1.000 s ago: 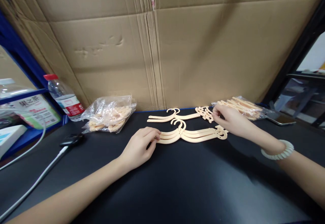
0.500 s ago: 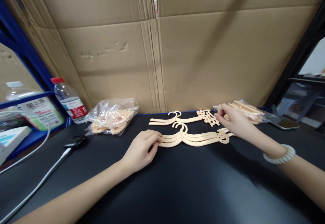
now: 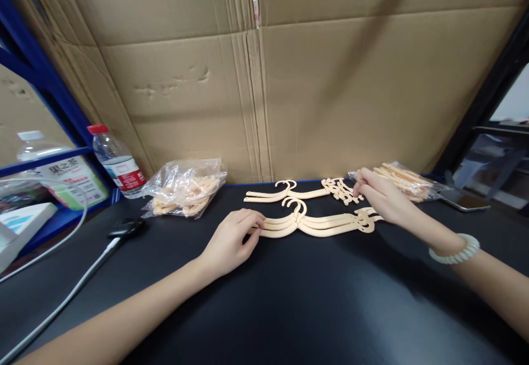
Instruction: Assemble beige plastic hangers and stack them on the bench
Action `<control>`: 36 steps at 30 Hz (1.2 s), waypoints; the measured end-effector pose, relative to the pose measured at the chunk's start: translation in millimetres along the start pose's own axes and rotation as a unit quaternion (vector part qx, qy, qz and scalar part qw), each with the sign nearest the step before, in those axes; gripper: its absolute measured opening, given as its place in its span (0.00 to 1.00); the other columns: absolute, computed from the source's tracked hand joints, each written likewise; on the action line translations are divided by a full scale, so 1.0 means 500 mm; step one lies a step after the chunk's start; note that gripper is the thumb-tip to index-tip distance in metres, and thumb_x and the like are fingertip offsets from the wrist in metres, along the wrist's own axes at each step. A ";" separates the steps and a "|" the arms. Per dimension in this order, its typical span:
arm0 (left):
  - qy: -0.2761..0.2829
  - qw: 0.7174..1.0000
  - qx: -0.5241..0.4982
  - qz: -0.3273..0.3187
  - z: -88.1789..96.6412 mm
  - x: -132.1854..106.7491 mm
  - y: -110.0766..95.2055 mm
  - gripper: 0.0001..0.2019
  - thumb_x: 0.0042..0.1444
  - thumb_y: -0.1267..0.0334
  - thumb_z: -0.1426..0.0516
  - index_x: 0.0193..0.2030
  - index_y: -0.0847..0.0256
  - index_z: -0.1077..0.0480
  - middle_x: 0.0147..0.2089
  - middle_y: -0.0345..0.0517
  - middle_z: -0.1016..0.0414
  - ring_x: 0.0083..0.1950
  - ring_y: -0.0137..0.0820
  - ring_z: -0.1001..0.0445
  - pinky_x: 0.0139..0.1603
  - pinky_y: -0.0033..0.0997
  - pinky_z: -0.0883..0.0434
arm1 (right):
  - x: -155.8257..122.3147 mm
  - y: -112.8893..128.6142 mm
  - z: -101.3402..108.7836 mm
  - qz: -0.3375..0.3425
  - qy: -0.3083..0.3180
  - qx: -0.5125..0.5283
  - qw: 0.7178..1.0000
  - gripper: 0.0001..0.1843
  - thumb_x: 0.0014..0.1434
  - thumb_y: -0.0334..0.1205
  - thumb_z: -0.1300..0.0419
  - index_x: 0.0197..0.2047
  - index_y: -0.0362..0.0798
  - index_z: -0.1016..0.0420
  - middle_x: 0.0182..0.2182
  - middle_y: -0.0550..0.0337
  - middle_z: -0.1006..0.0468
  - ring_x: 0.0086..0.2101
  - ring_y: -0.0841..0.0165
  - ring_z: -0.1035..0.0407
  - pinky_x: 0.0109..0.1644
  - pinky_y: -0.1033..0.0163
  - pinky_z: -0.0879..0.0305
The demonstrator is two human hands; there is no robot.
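Several cream plastic clothes hangers [image 3: 326,227] lie nested in a row on the black table. My left hand [image 3: 235,239] rests at their left end, fingers curled over the tips of the arms. Behind this row are more hangers [image 3: 268,197], hooks pointing away from me. A pile of small cream pieces [image 3: 336,188] sits at their right. My right hand [image 3: 382,194] is just right of that pile, thumb and fingertips pinched together; anything between them is too small to make out. Flat cream parts with curved ends [image 3: 366,220] lie below my right hand.
A clear bag of cream parts [image 3: 184,188] lies at the left, near a red-capped bottle [image 3: 118,161]. Another bag with long cream pieces [image 3: 407,180] and a phone [image 3: 465,199] are at the right. Cardboard [image 3: 185,95] stands behind. A white cable [image 3: 74,288] crosses the left side.
The view has shifted slightly. My right hand stays by the small pieces with its fingertips drawn a little closer together. My left hand remains on the hanger ends.
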State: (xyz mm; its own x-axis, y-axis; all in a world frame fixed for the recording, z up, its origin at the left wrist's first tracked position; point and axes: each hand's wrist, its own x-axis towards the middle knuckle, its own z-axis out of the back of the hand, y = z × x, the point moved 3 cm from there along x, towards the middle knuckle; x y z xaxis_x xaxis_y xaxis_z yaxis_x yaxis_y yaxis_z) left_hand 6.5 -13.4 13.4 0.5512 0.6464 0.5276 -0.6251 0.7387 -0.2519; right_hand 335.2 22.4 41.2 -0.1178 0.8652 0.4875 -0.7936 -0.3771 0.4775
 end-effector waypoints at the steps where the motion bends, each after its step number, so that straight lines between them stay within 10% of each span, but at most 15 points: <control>1: 0.000 1.000 -0.002 0.003 0.000 0.000 0.000 0.06 0.60 0.72 0.49 0.37 0.58 0.34 0.44 0.45 0.24 0.46 0.35 0.27 0.49 0.39 0.32 | 0.000 -0.001 -0.001 0.003 0.005 0.002 1.000 0.07 0.56 0.37 0.55 0.27 0.52 0.43 0.25 0.60 0.30 0.30 0.63 0.34 0.37 0.58 0.40; 9: -0.009 0.999 -0.021 0.045 0.004 0.006 0.018 0.06 0.62 0.65 0.49 0.40 0.58 0.31 0.43 0.46 0.24 0.45 0.36 0.26 0.48 0.37 0.31 | 0.005 -0.017 -0.008 0.014 0.014 0.005 1.000 0.03 0.55 0.35 0.54 0.30 0.51 0.42 0.26 0.61 0.28 0.29 0.65 0.33 0.35 0.60 0.40; 19: -0.031 0.990 -0.033 0.137 0.012 0.046 0.141 0.15 0.62 0.56 0.53 0.46 0.61 0.29 0.47 0.52 0.22 0.48 0.40 0.24 0.51 0.42 0.28 | 0.039 -0.083 -0.026 0.150 0.039 -0.161 0.975 0.09 0.57 0.35 0.48 0.34 0.48 0.26 0.32 0.54 0.23 0.37 0.58 0.31 0.43 0.55 0.37; 27: 0.016 0.990 -0.047 0.132 -0.002 0.044 0.155 0.21 0.61 0.55 0.52 0.55 0.62 0.30 0.59 0.54 0.27 0.61 0.42 0.30 0.63 0.46 0.36 | 0.046 -0.084 -0.078 0.176 0.061 -0.141 0.972 0.14 0.62 0.35 0.49 0.44 0.47 0.23 0.39 0.50 0.21 0.41 0.57 0.28 0.46 0.51 0.33; 36: 0.011 0.993 -0.042 0.114 0.000 0.046 0.156 0.17 0.60 0.57 0.50 0.48 0.61 0.26 0.50 0.53 0.22 0.53 0.41 0.25 0.57 0.44 0.32 | 0.049 -0.079 -0.097 0.187 0.064 -0.118 0.973 0.16 0.60 0.30 0.49 0.41 0.47 0.20 0.39 0.51 0.18 0.40 0.58 0.25 0.46 0.51 0.29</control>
State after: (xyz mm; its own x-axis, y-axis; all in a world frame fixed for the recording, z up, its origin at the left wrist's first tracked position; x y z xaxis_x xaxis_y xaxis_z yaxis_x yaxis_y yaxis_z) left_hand -29.7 59.0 5.6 0.4134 0.8017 0.4317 -0.6869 0.5858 -0.4301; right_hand 334.7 74.3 -1.1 -0.4867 0.7210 0.4932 -0.7937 -0.6008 0.0951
